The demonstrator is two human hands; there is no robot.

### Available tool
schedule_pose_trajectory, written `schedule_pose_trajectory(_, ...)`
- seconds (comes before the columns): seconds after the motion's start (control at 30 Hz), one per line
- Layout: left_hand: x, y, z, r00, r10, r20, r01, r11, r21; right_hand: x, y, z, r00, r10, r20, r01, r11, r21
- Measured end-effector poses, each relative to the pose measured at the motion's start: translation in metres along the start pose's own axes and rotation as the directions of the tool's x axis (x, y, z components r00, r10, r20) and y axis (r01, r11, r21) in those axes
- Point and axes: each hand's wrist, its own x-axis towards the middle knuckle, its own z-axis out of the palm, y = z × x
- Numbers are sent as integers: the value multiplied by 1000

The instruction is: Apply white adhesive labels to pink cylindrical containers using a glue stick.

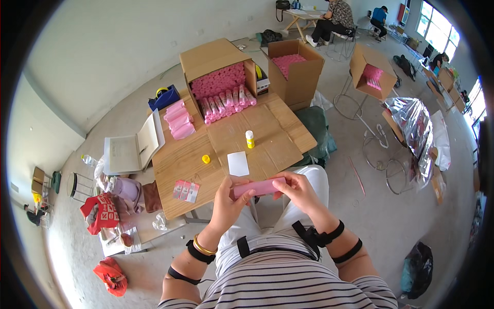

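Observation:
My left hand [229,202] and my right hand [300,191] hold a pink tube [259,188] level between them, above my lap at the table's near edge. The fingers of both hands are closed on its ends. Just beyond it lies a white paper slip [238,164] on a flat cardboard sheet [272,131]. An uncapped yellow glue stick [250,139] with a white top stands upright on that sheet. Its likely cap, a small yellow round piece [206,159], rests on the wood to the left. Several red and white labels [186,191] lie near the left corner.
An open carton [208,51] of pink tubes, some labelled, stands at the table's back. Loose pink tubes [178,120], a blue tape dispenser [164,98] and an open folder [136,147] are at the left. Another carton [303,77] stands behind right. Other people sit farther off.

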Motion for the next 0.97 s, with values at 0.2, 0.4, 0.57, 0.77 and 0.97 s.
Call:
schedule_pose_trajectory(0.2,-3,2,-16,965,-252,73,256,966,-43,-6,-16,8,998,-56,37,59,994,-93)
schedule_pose_trajectory(0.4,2,9,-20,933,-338,125,350,933,-88,-14,-23,7,987,-122,106,136,982,-131)
schedule_pose_trajectory(0.57,-6,19,-10,983,-180,43,169,966,195,-4,-9,-8,984,31,175,-38,999,35)
schedule_pose_trajectory(0.77,-5,13,-12,958,-238,159,236,971,31,-10,-6,-9,984,-95,153,120,979,-162)
schedule_pose_trajectory(0.97,-1,-4,-21,923,-354,150,370,924,-95,-8,-16,-5,968,-190,165,233,926,-298)
